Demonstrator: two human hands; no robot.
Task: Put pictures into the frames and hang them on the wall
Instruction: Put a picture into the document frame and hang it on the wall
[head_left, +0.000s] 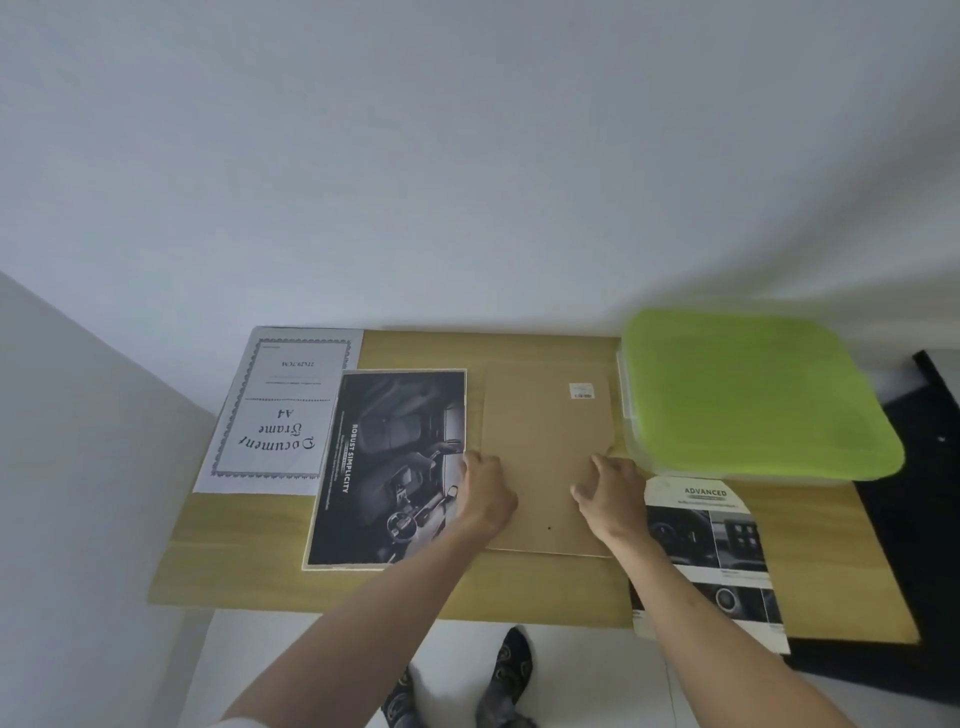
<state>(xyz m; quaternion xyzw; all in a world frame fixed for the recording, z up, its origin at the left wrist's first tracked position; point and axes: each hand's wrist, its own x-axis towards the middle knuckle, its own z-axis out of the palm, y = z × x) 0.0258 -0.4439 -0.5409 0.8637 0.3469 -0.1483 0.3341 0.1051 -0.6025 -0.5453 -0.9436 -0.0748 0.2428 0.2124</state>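
Note:
A brown backing board (543, 441) of a frame lies face down in the middle of the wooden table (249, 545), with a small white sticker near its far right corner. My left hand (485, 491) rests on its left edge, fingers bent over that edge. My right hand (608, 486) lies on the board's right side with fingers spread. Left of the board lies a dark car-interior picture (387, 467) marked "ROBUST SIMPLICITY". A white "Document Frame A4" insert sheet (280, 410) lies at the far left. Another car brochure page (706, 551) marked "ADVANCED" lies at the right.
A clear plastic box with a green lid (753, 395) stands at the table's back right, touching the board's right edge. A white wall (467, 182) rises behind the table. A black object (924, 509) is at the right edge. My feet in patterned socks (511, 670) stand below.

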